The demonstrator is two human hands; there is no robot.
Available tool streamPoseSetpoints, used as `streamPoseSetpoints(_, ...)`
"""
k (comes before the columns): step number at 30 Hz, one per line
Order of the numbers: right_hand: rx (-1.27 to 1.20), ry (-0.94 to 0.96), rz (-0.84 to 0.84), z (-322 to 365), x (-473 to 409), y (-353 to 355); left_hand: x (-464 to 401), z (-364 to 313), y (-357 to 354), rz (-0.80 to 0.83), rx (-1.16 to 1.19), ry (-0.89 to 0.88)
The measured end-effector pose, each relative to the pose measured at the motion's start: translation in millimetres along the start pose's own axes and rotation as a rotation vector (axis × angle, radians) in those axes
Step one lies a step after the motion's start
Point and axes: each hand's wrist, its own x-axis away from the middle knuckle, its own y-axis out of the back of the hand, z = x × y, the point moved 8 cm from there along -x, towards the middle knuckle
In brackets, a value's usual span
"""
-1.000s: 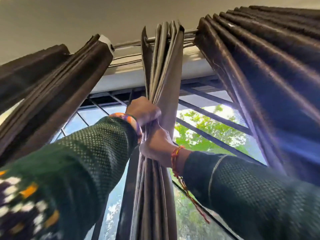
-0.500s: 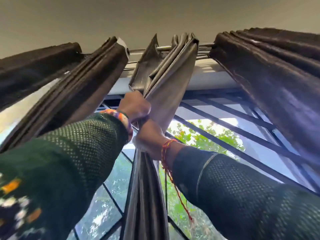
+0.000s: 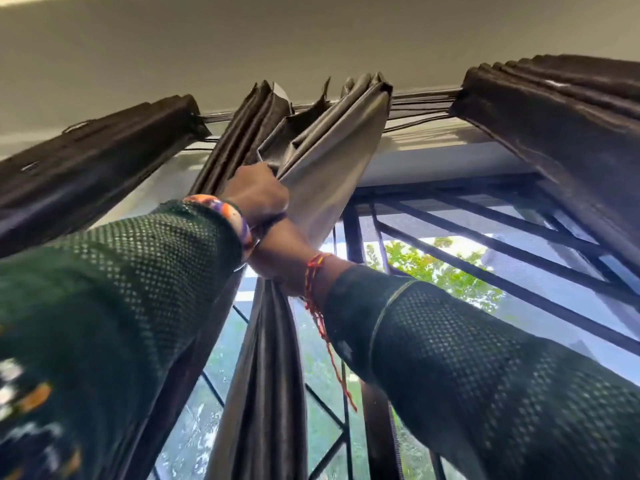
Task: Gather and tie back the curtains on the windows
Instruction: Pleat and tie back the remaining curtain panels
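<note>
I look up at a window. A grey-brown middle curtain [image 3: 332, 157] hangs bunched from the rod [image 3: 419, 98]. My left hand [image 3: 258, 194] grips the gathered folds from the left, with a colourful bangle on the wrist. Just below it, my right hand [image 3: 277, 261] grips the same bundle, a red thread round the wrist; its fingers are hidden behind the fabric. The bundle falls straight down under my hands. A dark tie or band seems to sit between my hands, but I cannot tell for sure.
Dark brown curtains hang gathered at the far left [image 3: 93, 168], beside the middle one [image 3: 239, 140], and at the right [image 3: 561, 126]. Black window bars [image 3: 485, 244] cross the glass, with green trees behind. The ceiling [image 3: 277, 39] is close above.
The view has tilted further up and the curtains sit lower in frame. Both hands keep hold of the middle curtain; its top spreads more to the right above the left hand.
</note>
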Motion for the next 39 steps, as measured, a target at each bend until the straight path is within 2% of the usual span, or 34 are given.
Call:
streamPoseSetpoints(2, -0.027, -0.009, 0.017, 8.1, 3.6, -5.2, -1.8, 0.4, 5.6, 0.016, 0.003, -0.043)
streamPoseSetpoints(5, 0.094, 0.016, 0.051, 10.6, 18.2, -2.3, 3.1, -1.1, -2.2, 0.139, 0.054, -0.115)
streamPoseSetpoints(8, 0.209, -0.107, -0.010, -11.1, 37.9, 10.7, 13.8, 3.9, -11.0, 0.268, 0.152, -0.129)
streamPoseSetpoints(9, 0.234, -0.155, -0.035, -20.2, 43.5, 14.3, 14.6, 8.3, -7.7, 0.236, 0.113, -0.138)
streamPoseSetpoints(12, 0.303, -0.276, -0.075, -41.4, 53.8, 21.2, 13.4, 16.7, 18.1, -0.045, -0.157, -0.231)
streamPoseSetpoints(15, 0.406, -0.368, -0.146, -53.2, 66.1, 34.3, 15.1, 34.1, 30.1, -0.095, -0.247, -0.221)
streamPoseSetpoints(20, 0.605, -0.096, -0.294, -22.9, 77.5, 40.9, 15.1, 85.1, 24.1, 0.095, -0.197, -0.013)
streamPoseSetpoints(23, 0.730, 0.047, -0.307, -4.6, 81.3, 34.4, 26.5, 114.8, 9.2, 0.255, -0.102, 0.148)
streamPoseSetpoints(26, 0.827, 0.191, -0.254, 12.2, 89.0, 17.1, 39.3, 138.0, -9.9, 0.344, -0.003, 0.240)
streamPoseSetpoints(29, 0.716, 0.310, -0.069, 19.1, 99.9, -14.1, 53.5, 154.6, -21.4, 0.352, 0.114, 0.354)
streamPoseSetpoints(30, 0.612, 0.280, 0.007, 14.9, 102.2, -25.9, 56.7, 158.7, -20.3, 0.326, 0.113, 0.375)
streamPoseSetpoints(34, 0.095, -0.048, 0.257, -18.3, 108.5, -82.3, 56.2, 161.5, -5.0, 0.225, 0.068, 0.293)
streamPoseSetpoints(36, -0.070, -0.106, 0.305, -21.3, 111.4, -107.9, 51.8, 163.7, 0.6, 0.201, 0.035, 0.228)
streamPoseSetpoints(39, -0.121, -0.130, 0.282, -11.8, 108.5, -134.4, 41.5, 168.6, 7.1, 0.205, -0.015, 0.128)
